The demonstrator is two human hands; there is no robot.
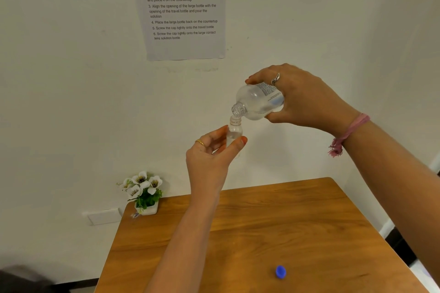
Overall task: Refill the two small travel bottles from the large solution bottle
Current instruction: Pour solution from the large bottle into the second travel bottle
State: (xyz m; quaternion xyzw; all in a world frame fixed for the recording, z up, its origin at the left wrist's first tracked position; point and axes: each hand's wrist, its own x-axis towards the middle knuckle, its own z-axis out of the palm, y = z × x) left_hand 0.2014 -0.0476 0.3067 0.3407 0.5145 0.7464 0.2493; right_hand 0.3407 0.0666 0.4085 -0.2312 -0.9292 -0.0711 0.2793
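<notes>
pouring into the first small bottle

i am holding both bottles up in the air, in front of the wall and above the table [297,228]. my right hand [307,100] is wrapping round the big bottle [258,102], tipping it neck-down to the left. my left hand [212,157] is pinching the small bottle [234,129] between thumb and fingers, keeping it upright, its open mouth sitting just under the big bottle's mouth. a little liquid is showing in the small one; i cannot tell whether a stream is running. a blue cap [281,271] is lying on the table near me. the second small bottle is not in view. next, i judge, i am needing a slow tilt and steady mouths.
</notes>
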